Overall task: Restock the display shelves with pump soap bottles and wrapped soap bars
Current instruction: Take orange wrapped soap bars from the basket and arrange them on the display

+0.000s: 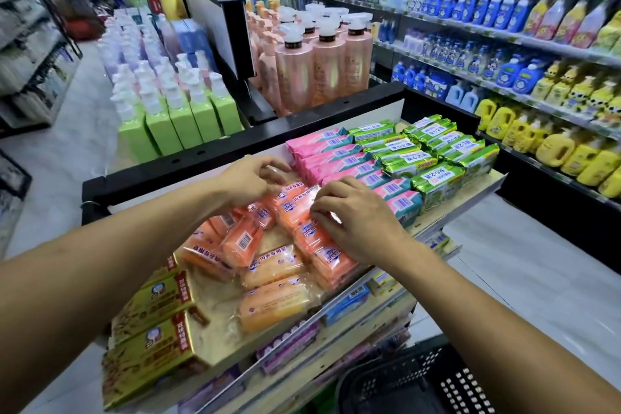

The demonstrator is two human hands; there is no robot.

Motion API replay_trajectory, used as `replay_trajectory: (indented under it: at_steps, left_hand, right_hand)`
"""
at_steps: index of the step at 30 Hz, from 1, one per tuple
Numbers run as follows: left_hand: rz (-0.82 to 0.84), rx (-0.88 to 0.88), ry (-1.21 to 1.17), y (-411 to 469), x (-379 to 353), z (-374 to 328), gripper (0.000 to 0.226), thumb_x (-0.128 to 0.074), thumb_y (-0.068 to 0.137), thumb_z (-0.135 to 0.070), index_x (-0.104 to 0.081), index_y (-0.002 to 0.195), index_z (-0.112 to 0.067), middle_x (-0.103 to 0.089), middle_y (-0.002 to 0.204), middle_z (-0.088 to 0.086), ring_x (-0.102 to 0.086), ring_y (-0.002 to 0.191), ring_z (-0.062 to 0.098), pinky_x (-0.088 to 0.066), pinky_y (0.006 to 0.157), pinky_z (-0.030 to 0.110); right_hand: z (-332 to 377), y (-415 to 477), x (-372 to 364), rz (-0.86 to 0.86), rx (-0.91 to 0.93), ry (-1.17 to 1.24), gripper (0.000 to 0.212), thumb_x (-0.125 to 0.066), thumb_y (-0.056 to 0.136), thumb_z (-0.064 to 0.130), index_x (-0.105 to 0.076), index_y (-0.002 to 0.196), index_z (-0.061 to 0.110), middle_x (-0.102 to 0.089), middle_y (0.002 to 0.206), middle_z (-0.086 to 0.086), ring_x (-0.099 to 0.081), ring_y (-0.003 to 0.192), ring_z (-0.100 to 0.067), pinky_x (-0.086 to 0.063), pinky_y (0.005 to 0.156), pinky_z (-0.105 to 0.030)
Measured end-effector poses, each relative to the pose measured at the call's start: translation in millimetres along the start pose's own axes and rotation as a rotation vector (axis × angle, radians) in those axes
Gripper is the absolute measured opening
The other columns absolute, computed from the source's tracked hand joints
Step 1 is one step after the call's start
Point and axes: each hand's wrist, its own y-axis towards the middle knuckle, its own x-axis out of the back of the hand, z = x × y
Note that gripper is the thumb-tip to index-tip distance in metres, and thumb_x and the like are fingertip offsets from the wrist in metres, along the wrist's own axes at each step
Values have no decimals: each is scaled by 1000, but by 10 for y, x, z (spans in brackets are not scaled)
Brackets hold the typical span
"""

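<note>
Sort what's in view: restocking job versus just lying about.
Job: left hand and right hand, both gripping orange soap bars; pink soap bars; green soap bars; green pump bottles; pink pump bottles.
Lying about: gold boxes; black basket; blue box on the lower shelf.

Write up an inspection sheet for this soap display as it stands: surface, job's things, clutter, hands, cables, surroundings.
Surface: sloped shelf, mostly covered with stock.
Job's things: orange soap bars lie loose and askew; pink soap bars and green soap bars sit in tidy rows; pump bottles stand upright behind.
Clutter: gold boxes at the shelf's front left corner.
Hands: left hand and right hand each grip orange bars by the wrapper.
Cables: nothing seen.
Surroundings: black basket below right; wall shelves of blue and yellow bottles on the right.
</note>
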Motion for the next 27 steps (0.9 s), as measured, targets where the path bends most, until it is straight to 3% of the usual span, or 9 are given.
replay_trajectory:
  at_steps: [2, 4, 7, 10, 14, 17, 20, 22, 27]
  left_hand:
    - [-14, -24, 62, 2, -21, 9, 29, -65, 89, 3, -62, 111, -16, -72, 105, 8, -69, 100, 24, -56, 90, 39]
    - [-15, -67, 186, 21, -80, 20, 26, -63, 92, 1, -62, 116, -10, -71, 115, 11, -67, 107, 21, -51, 98, 34]
    - [-56, -140, 428, 26, -84, 46, 25, -64, 94, -10, -65, 119, -12, -72, 115, 5, -66, 107, 16, -47, 92, 21]
    - [-152, -153, 634, 0, -36, 118, 23, -65, 94, -31, -67, 110, -15, -73, 101, 6, -65, 96, 23, -49, 85, 31]
    - [-168, -116, 641, -48, -48, 192, 33, -56, 97, -42, -69, 100, -12, -72, 94, 8, -61, 82, 22, -49, 75, 33]
    - [9, -81, 579, -76, 83, 147, 37, -60, 95, -41, -64, 121, -15, -69, 115, 6, -61, 94, 16, -45, 82, 26]
    - [224, -39, 637, -137, 197, 91, 78, -82, 76, -34, -45, 143, -19, -59, 126, -1, -57, 106, 14, -43, 92, 24]
    - [223, -63, 663, -154, 222, 70, 91, -88, 68, -31, -41, 145, -21, -58, 125, -1, -55, 104, 14, -42, 89, 24]
    - [152, -181, 651, -194, 360, 19, 97, -91, 64, -27, -39, 145, -21, -61, 110, -5, -58, 95, 14, -44, 70, 18]
  right_hand:
    - [-8, 3, -5, 2, 3, -3, 21, -59, 96, 33, -74, 99, 19, -67, 102, 5, -55, 97, -21, -48, 78, -36]
    - [-18, 3, -1, 2, 4, -5, 19, -60, 95, 32, -74, 99, 20, -67, 102, 6, -55, 97, -21, -47, 77, -34]
    - [-16, 12, -1, -1, 5, -5, 17, -62, 94, 31, -75, 97, 20, -68, 101, 7, -55, 97, -21, -42, 75, -30]
    - [-16, 21, -6, -4, 3, 3, 15, -65, 93, 29, -76, 95, 19, -69, 100, 6, -56, 96, -22, -41, 76, -29]
    - [-7, 22, 4, -5, -5, 0, 15, -66, 93, 28, -77, 95, 18, -69, 100, 6, -56, 98, -22, -42, 79, -30]
    - [-2, 21, 6, 8, -5, -5, 16, -65, 93, 29, -77, 96, 18, -69, 101, 6, -56, 99, -21, -40, 79, -28]
    - [-8, 18, 9, 23, -14, -3, 18, -63, 94, 31, -76, 98, 19, -68, 103, 7, -54, 100, -19, -39, 80, -27]
    - [-9, 17, 13, 32, -20, -6, 19, -62, 94, 32, -76, 99, 20, -68, 103, 7, -54, 101, -19, -41, 81, -29]
    - [-14, 13, 14, 30, -15, -2, 18, -63, 94, 31, -76, 98, 20, -67, 103, 8, -54, 100, -18, -43, 80, -30]
